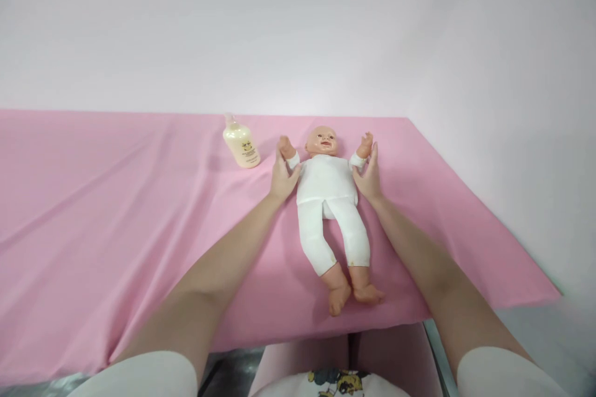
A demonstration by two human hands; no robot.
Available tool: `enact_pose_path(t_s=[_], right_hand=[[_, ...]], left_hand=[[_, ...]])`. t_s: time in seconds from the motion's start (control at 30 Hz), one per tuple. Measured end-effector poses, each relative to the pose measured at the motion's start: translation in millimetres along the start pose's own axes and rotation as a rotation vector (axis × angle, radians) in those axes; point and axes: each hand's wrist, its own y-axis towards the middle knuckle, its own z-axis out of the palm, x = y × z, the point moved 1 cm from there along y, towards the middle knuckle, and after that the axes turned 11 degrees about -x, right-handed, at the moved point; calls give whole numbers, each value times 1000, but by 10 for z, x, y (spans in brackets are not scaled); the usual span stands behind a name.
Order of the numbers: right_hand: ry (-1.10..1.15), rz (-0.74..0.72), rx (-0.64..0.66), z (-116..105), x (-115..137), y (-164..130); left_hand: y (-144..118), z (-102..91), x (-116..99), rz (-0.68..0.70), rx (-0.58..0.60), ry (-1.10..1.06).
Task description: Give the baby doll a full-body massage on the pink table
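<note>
The doll (328,189) lies on its back on the pink sheet (116,211), feet toward us. Our left hand (283,177) and right hand (369,175) press open-fingered against its sides, under the raised arms, gripping nothing. A cream bottle (241,146) stands just beside our left hand.

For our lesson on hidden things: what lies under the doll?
The doll lies face up on a pink sheet, both hands at its shoulders. What the sheet covers cannot be seen.
</note>
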Motion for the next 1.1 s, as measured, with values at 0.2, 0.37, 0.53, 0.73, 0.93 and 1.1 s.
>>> enact_pose_path(t_s=[0.2,0.37,0.53,0.73,0.93,1.1], right_hand=[[15,-34,-169,17,64,-68],[-2,-110,-92,13,71,-97],[-58,-96,20,67,68,-70],[-61,69,212,99,16,-33],[-158,236,275,72,-107,-49],[-167,257,287,62,-86,-44]], left_hand=[[-35,-43,-83,240,98,45],[-51,-45,-71,307,179,123],[-37,4,-89,250,181,159],[-25,72,75,26,144,176],[-28,68,271,-115,246,212],[-18,28,226,-147,290,301]])
